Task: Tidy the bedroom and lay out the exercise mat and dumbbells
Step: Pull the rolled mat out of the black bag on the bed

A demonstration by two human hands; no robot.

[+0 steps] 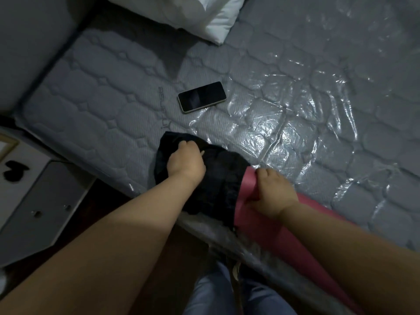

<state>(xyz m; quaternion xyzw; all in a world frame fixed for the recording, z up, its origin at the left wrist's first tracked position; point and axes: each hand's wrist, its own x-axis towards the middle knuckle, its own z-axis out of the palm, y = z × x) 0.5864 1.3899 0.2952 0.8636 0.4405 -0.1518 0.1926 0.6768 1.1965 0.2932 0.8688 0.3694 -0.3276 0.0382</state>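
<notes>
Left hand (185,161) bunches the dark bag (204,178), fingers curled into the fabric. Right hand (271,193) grips the exposed end of the pink exercise mat (256,221), fingers wrapped over its edge. Mat lies rolled on the near edge of the mattress (113,114), one end inside the bag mouth. Its long axis runs from there towards lower right, so the likely pull is bag away up-left, mat held by the nearer right hand. Phone (201,96) and pillow (218,17) lie farther up the bed. No dumbbells visible.

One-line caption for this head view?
Left hand grips a dark cloth bag while right hand holds the pink mat on a plastic-wrapped mattress.
</notes>
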